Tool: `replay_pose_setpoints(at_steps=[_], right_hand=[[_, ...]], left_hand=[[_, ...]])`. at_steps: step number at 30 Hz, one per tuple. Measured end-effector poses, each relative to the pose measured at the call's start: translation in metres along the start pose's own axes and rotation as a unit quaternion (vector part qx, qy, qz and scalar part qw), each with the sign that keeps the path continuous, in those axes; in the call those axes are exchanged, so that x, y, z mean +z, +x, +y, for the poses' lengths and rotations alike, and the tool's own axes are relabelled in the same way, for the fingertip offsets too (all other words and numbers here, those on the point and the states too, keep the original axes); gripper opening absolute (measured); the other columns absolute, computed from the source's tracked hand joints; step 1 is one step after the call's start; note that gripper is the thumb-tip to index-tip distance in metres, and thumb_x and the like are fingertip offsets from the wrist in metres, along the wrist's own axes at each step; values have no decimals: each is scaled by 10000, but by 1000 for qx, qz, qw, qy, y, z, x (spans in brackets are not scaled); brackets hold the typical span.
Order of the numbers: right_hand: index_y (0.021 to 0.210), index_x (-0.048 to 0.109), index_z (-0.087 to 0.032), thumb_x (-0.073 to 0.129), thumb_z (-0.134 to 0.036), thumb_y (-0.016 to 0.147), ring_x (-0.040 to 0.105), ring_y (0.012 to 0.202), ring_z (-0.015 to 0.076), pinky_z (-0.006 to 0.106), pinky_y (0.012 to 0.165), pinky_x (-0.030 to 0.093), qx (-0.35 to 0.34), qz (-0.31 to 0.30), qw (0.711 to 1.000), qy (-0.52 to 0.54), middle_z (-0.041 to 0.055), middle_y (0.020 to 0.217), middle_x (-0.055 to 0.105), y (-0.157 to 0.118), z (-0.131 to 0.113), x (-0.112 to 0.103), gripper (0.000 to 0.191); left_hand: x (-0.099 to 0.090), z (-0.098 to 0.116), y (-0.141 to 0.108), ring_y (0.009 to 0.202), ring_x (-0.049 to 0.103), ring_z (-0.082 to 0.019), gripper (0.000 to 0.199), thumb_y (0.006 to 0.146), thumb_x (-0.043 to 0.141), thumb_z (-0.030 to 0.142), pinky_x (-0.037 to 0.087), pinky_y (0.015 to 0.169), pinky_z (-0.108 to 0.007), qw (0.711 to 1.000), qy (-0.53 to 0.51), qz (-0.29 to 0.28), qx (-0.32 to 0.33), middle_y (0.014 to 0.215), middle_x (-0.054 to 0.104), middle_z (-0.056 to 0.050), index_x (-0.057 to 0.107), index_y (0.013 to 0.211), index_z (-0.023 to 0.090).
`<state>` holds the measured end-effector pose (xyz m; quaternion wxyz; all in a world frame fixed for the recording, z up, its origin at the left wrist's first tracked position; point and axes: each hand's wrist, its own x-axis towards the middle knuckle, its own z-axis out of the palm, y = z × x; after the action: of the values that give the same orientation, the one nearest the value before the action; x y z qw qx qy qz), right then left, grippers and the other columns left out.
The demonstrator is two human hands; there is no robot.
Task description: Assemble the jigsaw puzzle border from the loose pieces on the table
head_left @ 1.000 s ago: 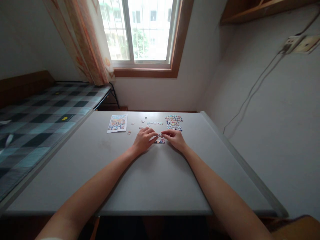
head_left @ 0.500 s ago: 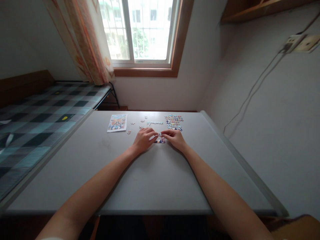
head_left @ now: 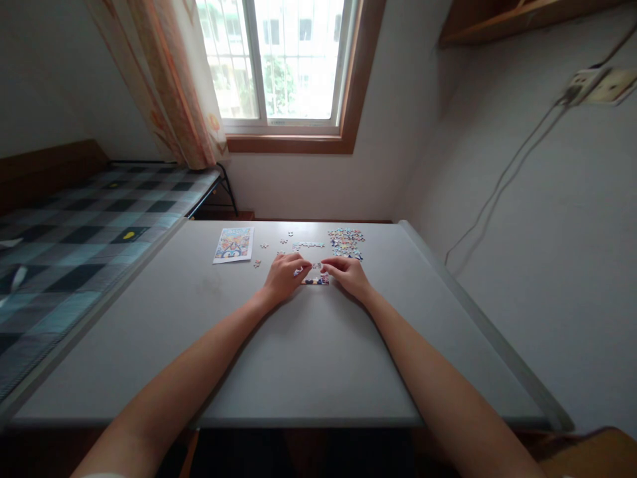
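Observation:
Between my fingertips, just above the table, is a small jigsaw piece (head_left: 317,265). My left hand (head_left: 284,276) pinches its left side, and my right hand (head_left: 350,275) has thumb and forefinger closed at its right side. Directly below lies a joined strip of puzzle pieces (head_left: 315,281), dark blue and multicoloured, partly covered by my left hand. Beyond my hands, a pale joined strip (head_left: 308,245) forms a top edge. A heap of loose jigsaw pieces (head_left: 347,242) lies past my right hand.
The grey table (head_left: 318,365) carries a printed reference picture (head_left: 233,244) at the far left. Several single pieces (head_left: 264,245) are scattered beside it. A bed with a checked cover (head_left: 99,212) adjoins the left side; a wall with a hanging cable (head_left: 490,199) is on the right.
My left hand has shifted slightly left, uncovering more of the lower strip. The piece between my fingertips shows more clearly and sits slightly farther forward. My right hand has barely moved.

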<state>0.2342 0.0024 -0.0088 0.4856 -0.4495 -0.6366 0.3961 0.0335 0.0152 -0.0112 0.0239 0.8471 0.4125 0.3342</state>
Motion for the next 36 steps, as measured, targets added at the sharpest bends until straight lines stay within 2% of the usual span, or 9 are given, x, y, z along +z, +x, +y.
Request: replay_pose_setpoints(at_steps=[4,10,18,36], right_hand=[[833,722,-164,684,-433,698,666,698,186,326,703,535,2,5,1000,-4,61,744,724,0,0,0,304],[842,729,-174,699,-416,694,651,694,188,322,671,524,-2,2,999,-39,67,791,721,0,3,0,285],[846,720,-167,694,-402,698,600,626,154,285,593,480,-6,-10,998,-59,49,737,692,0,5,0,280],[846,694,-153,703,-427,694,591,625,140,263,581,471,-6,-25,998,-53,46,733,676,0,4,0,314]], left_hand=[[2,-2,1,762,613,-145,214,902,519,336,404,786,-318,999,-6,3,-41,833,677,-10,706,860,239],[3,-3,0,786,621,-145,191,895,536,330,389,800,-322,1000,-1,-13,-14,838,684,-1,709,867,255],[1,0,1,722,613,-126,165,879,549,286,401,793,-315,1000,-22,-11,-7,801,680,7,701,837,237],[1,0,1,666,579,-106,105,851,581,220,408,743,-277,999,-46,-2,20,754,654,15,685,834,214]])
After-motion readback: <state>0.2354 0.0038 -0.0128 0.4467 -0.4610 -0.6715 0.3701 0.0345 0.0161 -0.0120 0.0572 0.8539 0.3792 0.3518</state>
